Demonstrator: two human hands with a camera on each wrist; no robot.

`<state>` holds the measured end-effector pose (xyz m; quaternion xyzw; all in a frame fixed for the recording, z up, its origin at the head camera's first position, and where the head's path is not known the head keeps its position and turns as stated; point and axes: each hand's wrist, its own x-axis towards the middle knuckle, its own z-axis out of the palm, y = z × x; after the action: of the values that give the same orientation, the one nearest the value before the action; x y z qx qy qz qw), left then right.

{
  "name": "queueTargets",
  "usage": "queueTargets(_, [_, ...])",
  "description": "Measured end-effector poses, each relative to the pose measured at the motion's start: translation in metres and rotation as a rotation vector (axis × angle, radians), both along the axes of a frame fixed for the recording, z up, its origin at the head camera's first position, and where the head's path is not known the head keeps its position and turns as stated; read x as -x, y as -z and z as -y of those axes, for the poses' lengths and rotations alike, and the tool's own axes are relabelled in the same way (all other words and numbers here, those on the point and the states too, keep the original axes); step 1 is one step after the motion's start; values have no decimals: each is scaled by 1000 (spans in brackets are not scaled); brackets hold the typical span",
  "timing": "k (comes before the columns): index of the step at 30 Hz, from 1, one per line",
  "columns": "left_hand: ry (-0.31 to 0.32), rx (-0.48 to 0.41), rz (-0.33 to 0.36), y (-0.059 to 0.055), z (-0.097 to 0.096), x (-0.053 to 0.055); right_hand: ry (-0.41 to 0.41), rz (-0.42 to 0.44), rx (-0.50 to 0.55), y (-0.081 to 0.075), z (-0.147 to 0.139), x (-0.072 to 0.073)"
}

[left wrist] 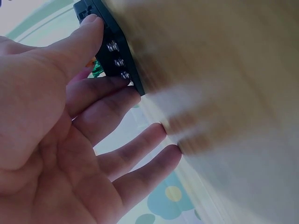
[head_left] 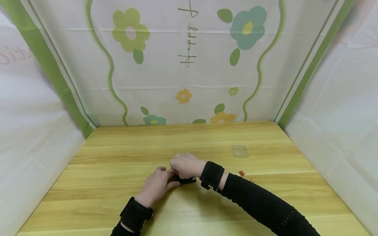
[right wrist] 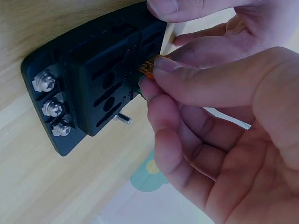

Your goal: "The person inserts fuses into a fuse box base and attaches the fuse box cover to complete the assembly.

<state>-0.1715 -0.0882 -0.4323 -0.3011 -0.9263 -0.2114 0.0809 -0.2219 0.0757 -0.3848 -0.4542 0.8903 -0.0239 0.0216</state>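
Note:
A black fuse block [right wrist: 105, 70] with several silver screw terminals [right wrist: 53, 108] along one end lies close over the wooden table. My left hand [head_left: 155, 186] grips it by one end, thumb on its face and fingers at its edge. My right hand [head_left: 186, 165] pinches a small orange blade fuse [right wrist: 147, 67] between thumb and forefinger, right at the slotted face of the block. Just below those fingertips shows a bit of a green fuse [left wrist: 97, 69]. A threaded stud [right wrist: 123, 118] sticks out from the block's side.
On the wooden table [head_left: 118, 154], a small red piece [head_left: 241, 173] and an orange piece [head_left: 251, 180] lie right of the hands. Farther back is a clear plastic case [head_left: 240, 151]. White flowered cloth [head_left: 165, 75] walls in the back and sides.

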Motion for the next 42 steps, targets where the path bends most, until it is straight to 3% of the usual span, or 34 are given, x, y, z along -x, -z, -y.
queueTargets(11, [9,-14,-11,3,1,2,11,51,-25,-2,1,5])
queueTargets(25, [10,-17,-13,1,0,0,-3,-36,27,4,-2,2])
queueTargets(42, [0,6,9,2,3,2,-58,-48,49,7,-9,0])
